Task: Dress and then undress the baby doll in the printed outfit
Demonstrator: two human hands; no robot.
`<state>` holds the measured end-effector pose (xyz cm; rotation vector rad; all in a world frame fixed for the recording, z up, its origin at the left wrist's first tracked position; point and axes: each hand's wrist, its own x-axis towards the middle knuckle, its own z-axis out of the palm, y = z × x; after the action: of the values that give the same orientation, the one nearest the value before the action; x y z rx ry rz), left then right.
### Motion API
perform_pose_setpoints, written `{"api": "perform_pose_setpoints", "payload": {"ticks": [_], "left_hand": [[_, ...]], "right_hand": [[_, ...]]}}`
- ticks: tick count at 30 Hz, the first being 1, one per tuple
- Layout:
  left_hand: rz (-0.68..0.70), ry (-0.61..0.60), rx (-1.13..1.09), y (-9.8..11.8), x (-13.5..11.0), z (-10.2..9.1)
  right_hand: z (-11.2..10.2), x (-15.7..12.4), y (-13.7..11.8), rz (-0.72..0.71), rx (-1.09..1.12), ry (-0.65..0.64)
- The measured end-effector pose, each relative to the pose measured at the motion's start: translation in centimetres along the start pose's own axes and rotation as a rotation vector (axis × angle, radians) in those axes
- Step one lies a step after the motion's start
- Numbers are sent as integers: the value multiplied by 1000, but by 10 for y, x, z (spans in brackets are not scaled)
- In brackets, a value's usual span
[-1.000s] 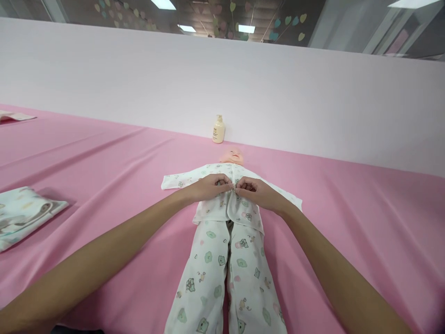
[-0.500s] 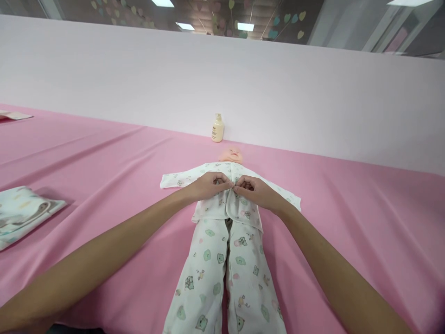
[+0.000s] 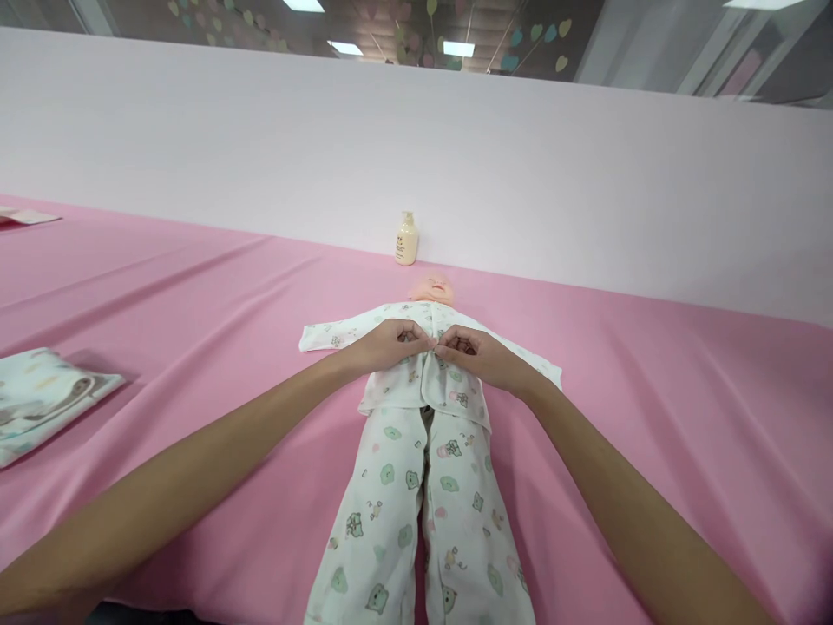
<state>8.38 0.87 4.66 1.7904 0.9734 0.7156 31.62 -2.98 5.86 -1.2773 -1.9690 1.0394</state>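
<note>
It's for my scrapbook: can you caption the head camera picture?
Left hand and right hand pinch the front of a doll's patterned shirt, a pump bottle beyond.

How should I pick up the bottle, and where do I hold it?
Hold the bottle around its middle, below the pump. Coming from the left is probably easiest: it stands upright, with the wall close behind and the doll's head in front, a bit to the right.

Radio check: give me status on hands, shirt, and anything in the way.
Left hand, right hand: fingertips together, pinching shirt front. Shirt on doll, sleeves spread. Bottle beyond doll's head, apart from hands; no obstruction visible.
</note>
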Motion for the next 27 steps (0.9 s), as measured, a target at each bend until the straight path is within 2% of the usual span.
{"api": "perform_pose_setpoints", "payload": {"ticks": [8,15,23,27], "left_hand": [[-64,-18,-39,9,-4,-1],[-53,-44,-51,3,-2,-2],[-68,-60,-104,-3,1,-2],[-70,-48,-109,-1,1,-1]], "right_hand": [[2,2,2,40,47,41],[6,5,6,34,19,92],[-4,0,5,18,95,13],[-4,1,5,54,102,17]]}}
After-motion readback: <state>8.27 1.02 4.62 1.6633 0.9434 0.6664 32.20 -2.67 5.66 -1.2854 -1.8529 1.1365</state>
